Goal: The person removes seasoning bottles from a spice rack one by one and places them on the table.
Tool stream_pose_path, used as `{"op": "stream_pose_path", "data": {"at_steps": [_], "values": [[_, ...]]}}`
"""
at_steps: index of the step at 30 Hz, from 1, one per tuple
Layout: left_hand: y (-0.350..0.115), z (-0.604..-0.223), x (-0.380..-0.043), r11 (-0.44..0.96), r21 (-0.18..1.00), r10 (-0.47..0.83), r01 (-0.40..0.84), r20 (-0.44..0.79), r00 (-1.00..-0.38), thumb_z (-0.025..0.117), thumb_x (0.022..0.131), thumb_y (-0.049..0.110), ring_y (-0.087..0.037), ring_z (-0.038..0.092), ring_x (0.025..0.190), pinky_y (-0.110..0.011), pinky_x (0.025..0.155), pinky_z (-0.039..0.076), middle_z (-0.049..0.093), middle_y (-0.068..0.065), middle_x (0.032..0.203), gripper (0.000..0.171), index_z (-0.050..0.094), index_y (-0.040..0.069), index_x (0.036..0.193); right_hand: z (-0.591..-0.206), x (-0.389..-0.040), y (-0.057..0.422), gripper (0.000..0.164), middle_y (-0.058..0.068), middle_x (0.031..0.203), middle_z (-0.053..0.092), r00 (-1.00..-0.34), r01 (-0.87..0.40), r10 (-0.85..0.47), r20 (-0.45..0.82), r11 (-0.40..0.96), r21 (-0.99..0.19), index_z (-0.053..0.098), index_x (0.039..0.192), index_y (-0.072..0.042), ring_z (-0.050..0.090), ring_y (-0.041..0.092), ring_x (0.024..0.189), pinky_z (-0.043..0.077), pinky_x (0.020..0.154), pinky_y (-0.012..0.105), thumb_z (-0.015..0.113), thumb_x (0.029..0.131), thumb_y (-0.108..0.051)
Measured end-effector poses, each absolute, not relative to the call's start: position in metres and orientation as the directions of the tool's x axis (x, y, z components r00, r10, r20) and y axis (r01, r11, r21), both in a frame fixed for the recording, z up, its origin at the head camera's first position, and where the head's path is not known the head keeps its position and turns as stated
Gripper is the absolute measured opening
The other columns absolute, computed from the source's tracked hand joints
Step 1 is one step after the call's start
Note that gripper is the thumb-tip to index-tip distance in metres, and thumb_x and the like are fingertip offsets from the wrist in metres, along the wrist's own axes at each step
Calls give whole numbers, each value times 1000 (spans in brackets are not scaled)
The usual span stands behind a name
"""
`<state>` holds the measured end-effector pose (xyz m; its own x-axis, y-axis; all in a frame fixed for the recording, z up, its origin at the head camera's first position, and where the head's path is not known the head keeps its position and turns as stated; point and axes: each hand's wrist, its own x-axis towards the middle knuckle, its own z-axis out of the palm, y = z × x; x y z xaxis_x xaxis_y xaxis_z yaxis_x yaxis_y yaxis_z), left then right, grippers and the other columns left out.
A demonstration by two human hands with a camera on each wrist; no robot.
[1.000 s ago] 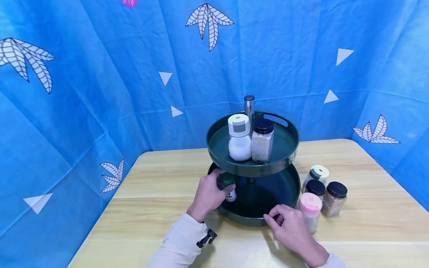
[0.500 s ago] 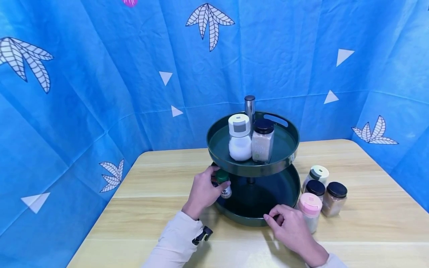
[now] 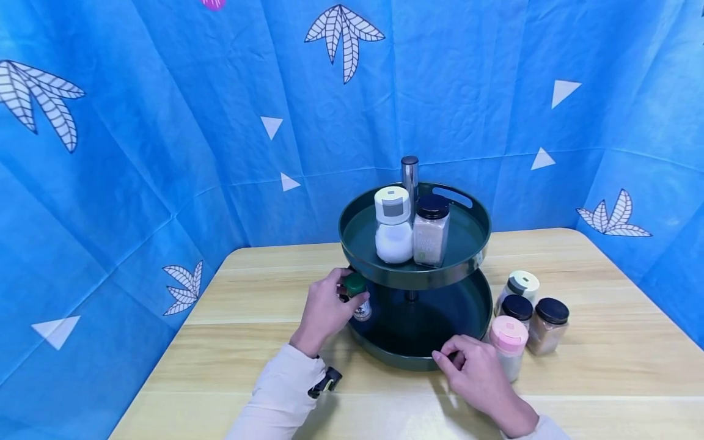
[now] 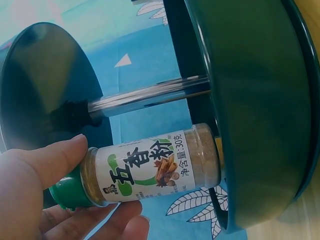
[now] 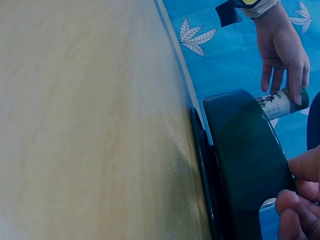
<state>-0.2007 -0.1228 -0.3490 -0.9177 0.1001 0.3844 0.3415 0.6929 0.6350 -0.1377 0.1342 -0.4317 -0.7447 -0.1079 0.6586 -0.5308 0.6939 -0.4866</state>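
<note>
My left hand [image 3: 326, 308] grips a small spice jar [image 4: 150, 169] by its green cap, thumb on one side and fingers on the other. The jar has a white label with Chinese characters and brown powder inside. It stands upright at the left part of the lower tray [image 3: 398, 362] of a dark green two-tier rack, its base close above the tray. At the front right of that tray, my right hand [image 3: 477, 373] pinches the rim beside a handle cutout, as the right wrist view shows.
On the upper tray [image 3: 420, 281] stand a white-capped shaker [image 3: 393, 241] and a black-lidded jar [image 3: 431, 241]. Right of the rack, several containers crowd together on the wooden table [image 3: 616, 342], including a pink-lidded one [image 3: 508, 336] right by my right hand. A blue curtain [image 3: 467, 91] hangs behind.
My left hand has carried the green-capped spice jar leftward and slightly back, toward the lower tray's left rim. My right hand and the rack have stayed put.
</note>
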Motion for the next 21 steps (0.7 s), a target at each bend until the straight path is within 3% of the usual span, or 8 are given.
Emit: {"op": "stream_pose_path", "data": {"at_steps": [21], "values": [[-136, -343, -202, 676, 669, 34, 310, 392, -919, 78, 78, 22, -25, 67, 82, -39, 70, 59, 69, -15, 102, 41, 60, 5, 111, -431, -137, 134, 29, -20, 58, 46, -753, -524, -107, 649, 694, -493, 58, 65, -27, 41, -5, 50, 38, 44, 17, 83, 66, -13]]}}
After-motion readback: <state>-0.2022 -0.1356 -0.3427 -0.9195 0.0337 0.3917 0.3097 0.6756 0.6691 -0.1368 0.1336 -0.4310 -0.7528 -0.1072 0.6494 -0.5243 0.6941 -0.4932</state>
